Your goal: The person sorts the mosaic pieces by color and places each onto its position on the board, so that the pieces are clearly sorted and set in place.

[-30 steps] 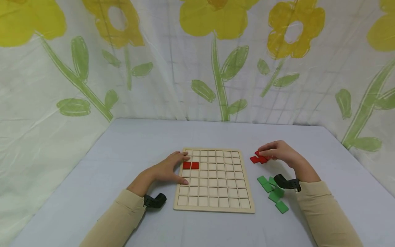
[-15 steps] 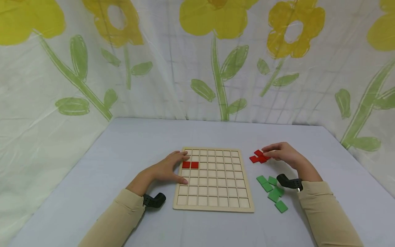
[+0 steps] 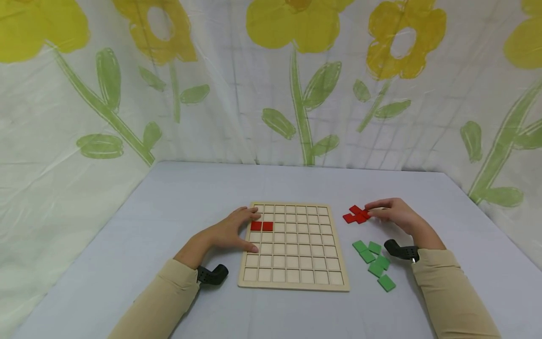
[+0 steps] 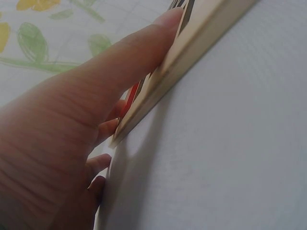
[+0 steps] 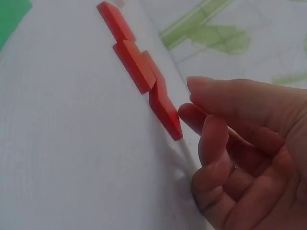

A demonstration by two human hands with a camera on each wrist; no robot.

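In the head view a wooden grid board [image 3: 293, 287] lies flat, with two red square tiles [image 3: 267, 226] side by side in its third row from the far edge. My left hand [image 3: 230, 230] rests on the board's left edge with spread fingers. Its thumb [image 4: 139, 48] lies over the rim in the left wrist view. To the right of the board lies a cluster of red tiles [image 3: 355, 215]. My right hand [image 3: 395, 214] is beside this cluster, fingers loosely bent and holding nothing. Its fingertips are close to the nearest red tile [image 5: 165, 112]; whether they touch it I cannot tell.
Several green square tiles [image 3: 375, 268] lie loose between the board and my right forearm. The table has a pale cover [image 3: 203, 188]. Behind it hangs a white curtain [image 3: 211, 132] with yellow flowers. A black wrist device [image 3: 400, 251] sits on each arm.
My right hand has drawn back a little to the right and toward me, leaving the red tiles more exposed. The left hand and board stay in place.
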